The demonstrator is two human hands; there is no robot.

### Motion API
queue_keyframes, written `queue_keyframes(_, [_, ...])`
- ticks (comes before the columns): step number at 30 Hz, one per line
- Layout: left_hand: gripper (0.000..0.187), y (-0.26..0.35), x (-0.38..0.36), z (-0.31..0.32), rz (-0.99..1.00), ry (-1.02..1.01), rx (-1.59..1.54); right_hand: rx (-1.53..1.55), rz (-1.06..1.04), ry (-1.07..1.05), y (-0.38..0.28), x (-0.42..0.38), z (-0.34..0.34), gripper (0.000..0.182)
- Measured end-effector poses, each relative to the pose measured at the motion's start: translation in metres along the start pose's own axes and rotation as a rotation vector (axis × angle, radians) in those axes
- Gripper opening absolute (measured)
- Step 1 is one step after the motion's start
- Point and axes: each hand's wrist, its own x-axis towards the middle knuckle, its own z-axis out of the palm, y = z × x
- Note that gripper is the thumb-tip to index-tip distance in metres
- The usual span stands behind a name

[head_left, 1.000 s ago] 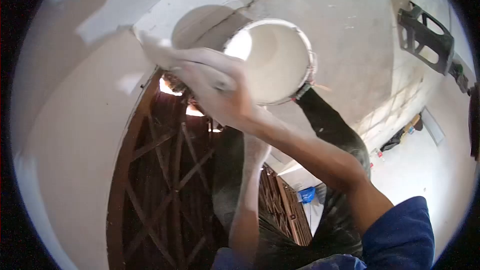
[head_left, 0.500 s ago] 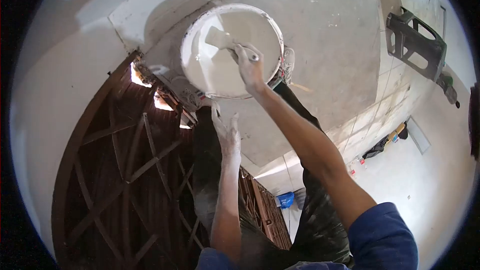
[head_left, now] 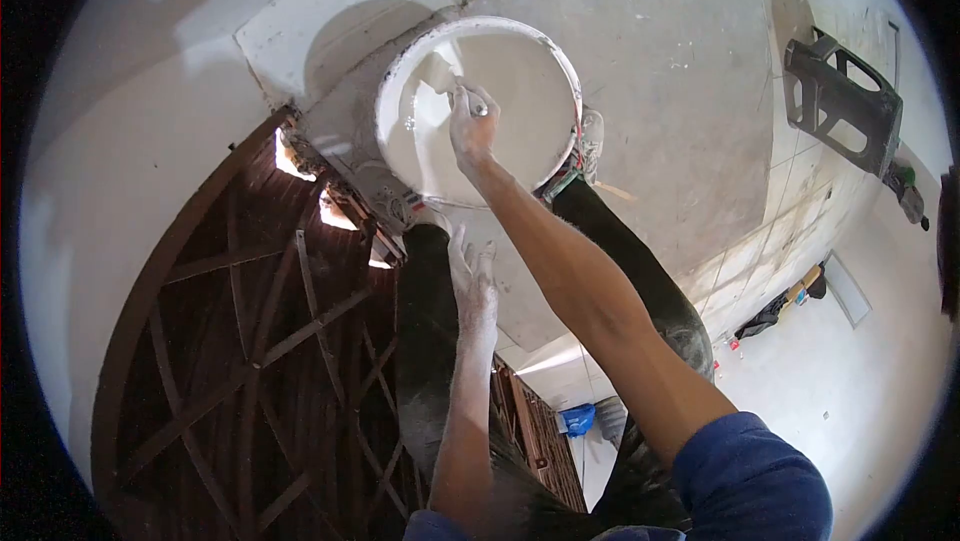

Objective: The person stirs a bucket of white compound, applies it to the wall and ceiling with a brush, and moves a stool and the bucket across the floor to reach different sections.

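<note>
Between my feet stands a round white bucket (head_left: 388, 91) holding a smooth off-white paste (head_left: 520, 101). My right hand (head_left: 472, 126) is over it, closed around the handle of a putty knife (head_left: 436, 73). The knife's coated blade points to the upper left, right at the paste near the bucket's left inner wall. Most of the handle is hidden in my fist; its end shows by the thumb. Below the bucket, my left hand (head_left: 475, 281) hangs with white-dusted fingers stretched out and nothing in them.
A dark folding metal gate (head_left: 250, 371) runs along the left. On the right, a dark plastic stool (head_left: 850, 96) stands by a row of pale tiles. Farther down lie a blue bag (head_left: 577, 420) and a black bundle (head_left: 765, 319). My shoe (head_left: 592, 141) is beside the bucket.
My right hand has moved left within the bucket, and the putty knife's blade now shows less. My left hand stays open below the rim. The whole view has shifted slightly.
</note>
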Motion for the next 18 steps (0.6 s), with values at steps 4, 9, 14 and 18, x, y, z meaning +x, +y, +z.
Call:
queue_keyframes(4, [0.067, -0.005, 0.004, -0.004, 0.042, -0.029, 0.037, -0.067, -0.035, -0.039, 0.001, 0.001, 0.003, 0.018])
queue_keyframes(9, [0.061, 0.003, -0.002, 0.005, -0.017, 0.004, 0.056, -0.057, -0.089, -0.133, -0.027, -0.014, -0.036, 0.022])
queue_keyframes(14, [0.055, 0.008, -0.002, 0.011, -0.058, -0.021, -0.005, 0.193, 0.036, -0.261, -0.089, -0.026, -0.085, 0.024])
queue_keyframes(18, [0.049, -0.005, 0.008, 0.011, -0.008, -0.116, -0.050, -0.286, 0.020, -0.433, -0.127, -0.018, -0.107, 0.021])
